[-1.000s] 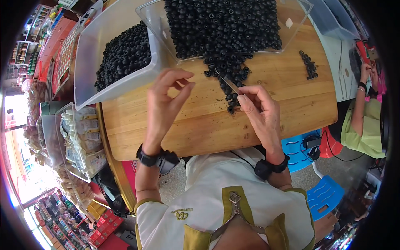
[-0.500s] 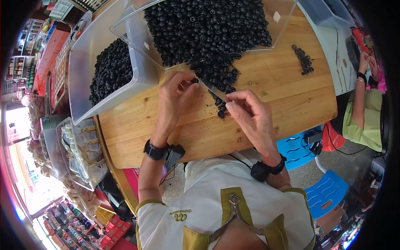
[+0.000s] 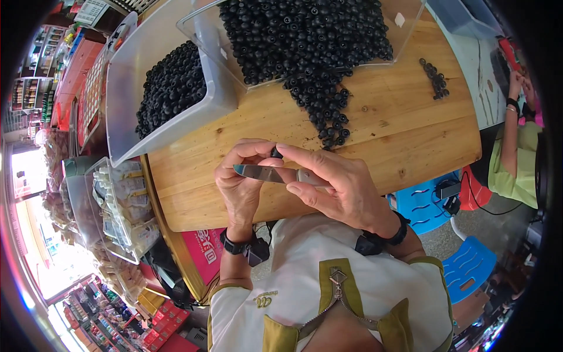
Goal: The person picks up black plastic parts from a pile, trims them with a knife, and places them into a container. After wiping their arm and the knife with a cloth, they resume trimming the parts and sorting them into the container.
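Observation:
Between the fingertips of my left hand (image 3: 236, 182) is a small round black bead (image 3: 275, 153). My right hand (image 3: 347, 190) grips a short knife (image 3: 261, 172), its blade pointing left, just below the bead. The tip of my right index finger reaches up to the bead. Both hands are close together over the near part of the wooden table (image 3: 410, 138). Beyond them, a trail of loose black beads (image 3: 325, 108) runs from the near edge of a clear plastic tray (image 3: 404, 41) heaped with more.
A translucent bin (image 3: 220, 108) partly filled with black beads stands at the left. A small cluster of beads (image 3: 434, 79) lies at the far right of the table. Another person's arm (image 3: 511, 126) shows at the right, beside a blue chair (image 3: 466, 267).
Both hands have drawn back from the bead trail toward me and come together. The knife has swung across under the bead. The whole view has shifted slightly.

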### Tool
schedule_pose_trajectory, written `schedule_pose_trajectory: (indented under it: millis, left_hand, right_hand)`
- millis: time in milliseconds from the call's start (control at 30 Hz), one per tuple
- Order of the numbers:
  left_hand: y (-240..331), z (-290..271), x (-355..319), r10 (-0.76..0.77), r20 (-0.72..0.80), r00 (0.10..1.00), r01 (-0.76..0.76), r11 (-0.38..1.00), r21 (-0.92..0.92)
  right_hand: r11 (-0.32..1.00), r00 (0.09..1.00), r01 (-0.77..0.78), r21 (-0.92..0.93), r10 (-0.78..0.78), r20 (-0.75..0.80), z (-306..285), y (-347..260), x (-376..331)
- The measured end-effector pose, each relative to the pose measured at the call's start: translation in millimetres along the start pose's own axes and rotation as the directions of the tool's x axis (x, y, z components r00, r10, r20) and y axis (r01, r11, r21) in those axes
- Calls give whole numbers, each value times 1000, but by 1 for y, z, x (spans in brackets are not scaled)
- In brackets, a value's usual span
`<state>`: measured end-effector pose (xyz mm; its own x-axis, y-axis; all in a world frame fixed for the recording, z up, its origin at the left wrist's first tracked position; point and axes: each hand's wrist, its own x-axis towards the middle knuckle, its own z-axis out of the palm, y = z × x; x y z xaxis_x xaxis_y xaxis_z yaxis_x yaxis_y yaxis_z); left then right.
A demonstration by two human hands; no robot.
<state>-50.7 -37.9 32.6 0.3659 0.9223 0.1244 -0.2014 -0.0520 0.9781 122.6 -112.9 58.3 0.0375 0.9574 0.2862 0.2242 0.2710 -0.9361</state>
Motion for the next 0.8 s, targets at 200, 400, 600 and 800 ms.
schedule_pose_trajectory:
  millis: [200,400,600,800]
  left_hand:
    - [-3,-6,-6,50,-38,998,-53,995,-87]
    - [-5,-15,-10,82,-6,997,-82,984,-160]
    - [-5,-19,-15,31,-15,999,-33,984,-175]
    - [-2,-19,-15,44,0,999,-44,991,-129]
  right_hand:
    - [993,997,73,-89,-73,4,5,-2,2]
    - [999,999,-36,14,37,-13,8,-5,4]
    - [999,997,-40,-35,42,60,8,-9,5]
    - [999,998,-34,-20,35,47,8,-10,6]
